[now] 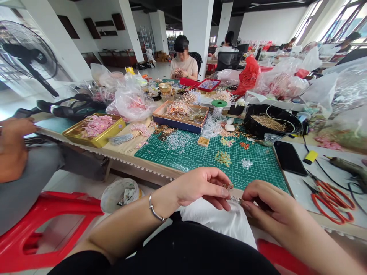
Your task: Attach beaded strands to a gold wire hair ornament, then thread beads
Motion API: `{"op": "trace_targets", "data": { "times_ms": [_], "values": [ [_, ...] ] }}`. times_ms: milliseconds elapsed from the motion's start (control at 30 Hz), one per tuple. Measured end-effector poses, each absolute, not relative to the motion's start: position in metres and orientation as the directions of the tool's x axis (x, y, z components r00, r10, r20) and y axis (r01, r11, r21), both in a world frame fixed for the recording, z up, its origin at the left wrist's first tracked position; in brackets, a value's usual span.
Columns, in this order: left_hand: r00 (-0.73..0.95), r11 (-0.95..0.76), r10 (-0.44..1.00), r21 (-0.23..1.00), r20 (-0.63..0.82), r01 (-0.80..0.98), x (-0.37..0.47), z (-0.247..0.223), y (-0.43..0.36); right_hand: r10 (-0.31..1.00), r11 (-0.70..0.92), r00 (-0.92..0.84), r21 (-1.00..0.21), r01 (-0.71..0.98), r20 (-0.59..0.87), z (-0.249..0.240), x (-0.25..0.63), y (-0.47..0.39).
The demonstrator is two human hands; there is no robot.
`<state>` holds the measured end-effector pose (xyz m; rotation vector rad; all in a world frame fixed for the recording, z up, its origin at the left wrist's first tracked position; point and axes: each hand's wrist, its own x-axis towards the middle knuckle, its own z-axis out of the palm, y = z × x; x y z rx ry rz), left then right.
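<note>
A small beaded ornament hangs between my two hands over my lap, at the table's front edge. My left hand pinches one end of it between thumb and fingers. At the other end, the thumb and forefinger of my right hand are pressed together on it. Its fine wire and exact shape are too small to make out. Beyond my hands, the green cutting mat bears piles of clear beads, yellow-green beads, orange beads and a little box of gold beads.
Red-handled scissors, a phone and a glue gun lie to the right. A black basin, a tray of ornaments and a gold tin stand behind. At left, another person's arm is close by.
</note>
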<state>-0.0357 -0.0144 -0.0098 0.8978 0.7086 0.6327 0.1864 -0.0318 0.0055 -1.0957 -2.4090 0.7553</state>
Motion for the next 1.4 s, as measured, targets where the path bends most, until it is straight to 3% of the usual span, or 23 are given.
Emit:
{"op": "trace_targets", "data": {
  "times_ms": [167, 433, 733, 1033, 1200, 1400],
  "values": [
    [0.61, 0.509, 0.739, 0.83, -0.285, -0.229, -0.034, -0.012, -0.014, 0.779, 0.605, -0.581, -0.529, 0.596, 0.236, 0.006, 0.187, -0.034],
    [0.619, 0.536, 0.727, 0.809, -0.297, -0.242, -0.031, -0.017, -0.014, 0.76, 0.641, -0.587, -0.471, 0.606, 0.279, 0.008, 0.187, -0.039],
    [0.613, 0.559, 0.728, 0.783, -0.307, -0.272, -0.027, -0.026, -0.014, 0.671, 0.731, -0.58, -0.286, 0.619, 0.462, 0.001, 0.179, -0.042],
    [0.683, 0.63, 0.621, 0.763, -0.385, -0.142, -0.029, -0.033, -0.007, 0.635, 0.771, -0.646, -0.303, 0.56, 0.423, -0.004, 0.178, -0.031],
    [0.7, 0.658, 0.597, 0.738, -0.391, -0.15, -0.027, -0.039, -0.005, 0.719, 0.687, -0.63, -0.434, 0.583, 0.292, -0.004, 0.183, -0.03],
    [0.669, 0.674, 0.623, 0.713, -0.406, -0.194, -0.026, -0.044, -0.003, 0.771, 0.635, -0.574, -0.404, 0.658, 0.278, -0.008, 0.184, -0.032]
  ]
}}
